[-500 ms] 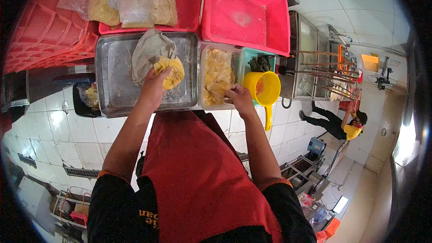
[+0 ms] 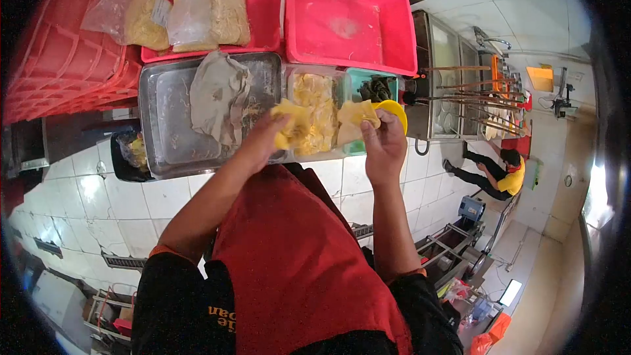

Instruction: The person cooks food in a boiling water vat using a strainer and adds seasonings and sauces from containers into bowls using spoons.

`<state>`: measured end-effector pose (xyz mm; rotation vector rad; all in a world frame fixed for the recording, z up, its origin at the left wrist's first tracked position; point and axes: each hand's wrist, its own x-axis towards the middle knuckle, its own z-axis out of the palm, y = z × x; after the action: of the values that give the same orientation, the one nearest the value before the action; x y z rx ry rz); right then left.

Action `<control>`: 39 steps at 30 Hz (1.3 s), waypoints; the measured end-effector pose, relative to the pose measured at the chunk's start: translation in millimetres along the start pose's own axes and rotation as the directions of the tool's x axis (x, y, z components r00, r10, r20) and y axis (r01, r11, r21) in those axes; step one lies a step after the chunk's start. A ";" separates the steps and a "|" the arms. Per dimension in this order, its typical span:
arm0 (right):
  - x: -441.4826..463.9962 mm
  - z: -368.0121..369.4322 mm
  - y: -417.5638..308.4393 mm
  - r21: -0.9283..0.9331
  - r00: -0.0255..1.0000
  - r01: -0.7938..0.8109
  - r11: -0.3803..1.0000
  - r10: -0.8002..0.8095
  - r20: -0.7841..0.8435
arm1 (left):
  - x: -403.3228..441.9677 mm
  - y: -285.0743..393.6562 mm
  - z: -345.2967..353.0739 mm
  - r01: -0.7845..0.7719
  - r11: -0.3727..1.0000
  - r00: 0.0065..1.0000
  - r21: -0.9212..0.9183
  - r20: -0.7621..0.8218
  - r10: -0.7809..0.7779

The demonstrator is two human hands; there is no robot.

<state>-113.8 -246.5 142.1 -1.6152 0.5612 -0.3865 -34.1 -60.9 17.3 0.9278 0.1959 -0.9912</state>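
Note:
My left hand (image 2: 259, 141) is closed on a bunch of thin yellow dough wrappers (image 2: 294, 123), above the gap between the metal tray (image 2: 172, 138) and a clear plastic container (image 2: 344, 92). My right hand (image 2: 383, 148) pinches a single pale yellow dough wrapper (image 2: 351, 117) by its edge, over the container's right side. Several folded yellow dough pieces (image 2: 319, 102) lie inside that container. A greyish cloth (image 2: 213, 102) rests crumpled in the metal tray. Behind my right hand, a yellow dipper (image 2: 400, 118) is partly hidden.
A teal container (image 2: 355, 85) holds something dark. Behind stand a pink bin (image 2: 348, 23) and a red tray with bagged noodle-like food (image 2: 230, 20). Red crates (image 2: 66, 46) rise at left. A person in a yellow shirt (image 2: 513, 177) sits at far right.
My left hand has moved right, from over the metal tray, with the wrappers. My right hand has lifted from the container and now holds a wrapper up. The distant person has shifted.

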 end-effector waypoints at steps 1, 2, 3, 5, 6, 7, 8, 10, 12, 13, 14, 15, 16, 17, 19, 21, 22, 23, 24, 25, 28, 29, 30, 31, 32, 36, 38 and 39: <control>-5.0 4.4 -4.3 -0.279 0.986 0.164 0.946 -0.161 0.036 | 5.5 -5.4 10.8 0.098 0.979 0.995 -0.177 0.014 -0.097; -8.0 7.4 -6.0 -0.529 0.948 0.310 0.790 -0.300 0.107 | 9.6 -8.0 19.6 0.195 0.919 0.981 -0.341 0.047 -0.191; -7.7 6.0 3.0 -0.607 0.873 0.488 0.628 -0.361 0.328 | 8.9 -5.0 29.6 0.202 0.926 0.979 -0.319 0.059 -0.194; -7.8 10.2 23.6 -0.599 0.704 0.679 0.425 -0.146 0.695 | 5.6 5.0 47.0 0.258 0.908 0.962 -0.331 0.179 -0.209; -24.0 14.2 16.9 -0.671 0.740 0.665 0.329 -0.163 0.653 | 9.9 1.7 49.0 0.263 0.917 0.958 -0.300 0.195 -0.211; -31.7 14.9 10.2 -0.663 0.763 0.637 0.394 -0.194 0.617 | 14.3 -6.1 49.7 0.143 0.971 0.988 -0.192 0.076 -0.131; -36.9 12.6 5.8 -0.648 0.784 0.609 0.458 -0.224 0.579 | 17.3 -12.9 49.0 0.026 0.997 0.999 -0.068 -0.029 -0.028; -44.2 -4.2 3.4 -0.629 0.786 0.606 0.486 -0.247 0.567 | 18.4 -12.4 36.2 -0.073 0.989 0.996 -0.130 -0.052 0.067; -43.9 -34.6 -5.4 -0.649 0.808 0.585 0.485 -0.281 0.518 | 21.2 9.1 33.1 -0.112 0.977 0.989 -0.184 -0.118 0.091; -42.0 -51.0 -10.5 -0.636 0.845 0.497 0.590 -0.161 0.511 | 21.9 23.4 21.5 -0.234 0.967 0.972 -0.101 -0.030 0.233; -41.4 -69.9 -16.6 -0.615 0.862 0.390 0.685 -0.037 0.506 | 25.0 34.7 6.4 -0.309 0.946 0.947 -0.102 0.062 0.316; -39.8 -91.8 -16.9 -0.607 0.878 0.426 0.671 -0.143 0.457 | 21.2 47.0 -1.7 -0.442 0.887 0.896 0.133 0.023 0.443; -38.4 -117.3 -19.4 -0.635 0.899 0.408 0.656 -0.165 0.406 | 28.4 57.3 -22.3 -0.447 0.883 0.894 -0.144 -0.044 0.446; -36.1 -143.1 -22.8 -0.693 0.930 0.353 0.629 -0.157 0.332 | 27.2 66.8 -53.5 -0.485 0.744 0.814 0.459 -0.075 0.577; -28.7 -200.0 -20.9 -0.744 0.933 0.354 0.567 -0.272 0.236 | 11.9 95.5 -59.4 -0.265 0.296 0.632 0.918 -0.067 0.772; -27.0 -273.8 -19.9 -0.783 0.943 0.266 0.563 -0.322 0.088 | 13.7 119.4 -95.0 -0.621 0.781 0.731 0.063 -0.312 0.606; -28.2 -311.3 -23.3 -0.763 0.885 0.286 0.580 -0.465 -0.022 | -2.8 129.0 -47.9 -0.629 0.772 0.700 0.095 -0.363 0.615; -23.1 -358.7 -12.8 -0.818 0.821 0.288 0.498 -0.568 -0.056 | 5.9 133.7 -65.4 -0.707 0.703 0.620 0.070 -0.416 0.665; -23.8 -406.9 -10.0 -0.802 0.852 0.149 0.578 -0.488 -0.193 | 1.4 133.5 -62.3 -0.743 0.657 0.593 0.127 -0.329 0.735; -22.4 -447.5 -16.9 -0.777 0.823 0.051 0.627 -0.467 -0.323 | -3.4 130.3 -13.4 -0.766 0.638 0.504 0.079 -0.541 0.673; 11.5 -576.1 7.0 -0.413 0.672 0.093 0.906 -0.363 -0.645 | 6.9 113.4 -2.7 -0.747 0.591 0.448 0.306 -0.425 0.787; 29.9 -619.0 13.4 -0.406 0.674 0.076 0.911 -0.347 -0.653 | 8.5 100.6 9.2 -0.683 0.577 0.434 0.447 -0.386 0.814; 47.7 -656.1 23.1 -0.387 0.672 0.052 0.921 -0.319 -0.668 | 11.2 89.3 22.9 -0.584 0.534 0.432 0.611 -0.323 0.842; 70.5 -686.0 37.6 -0.364 0.674 0.053 0.930 -0.303 -0.674 | 13.9 77.1 34.7 -0.457 0.436 0.430 0.775 -0.237 0.871; 100.1 -711.6 52.8 -0.286 0.707 0.064 0.956 -0.246 -0.663 | 12.0 64.6 46.0 -0.328 0.304 0.436 0.895 -0.142 0.889; 225.4 -778.2 82.9 -0.232 0.828 -0.165 0.959 0.007 -0.561 | -19.6 22.1 85.5 -0.091 0.033 0.454 0.995 0.012 0.891; 274.0 -786.2 96.0 -0.185 0.864 -0.136 0.973 0.025 -0.502 | -38.4 5.0 115.6 0.423 -0.161 0.444 0.892 -0.049 0.895; 297.4 -788.5 99.1 -0.144 0.876 -0.123 0.982 0.039 -0.480 | -42.5 2.6 107.4 0.182 0.004 0.442 0.983 -0.085 0.893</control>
<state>-320.0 -1069.3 119.3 -1.6563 1.0587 -0.6977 -83.2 -113.6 107.7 2.5697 -0.1170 0.2908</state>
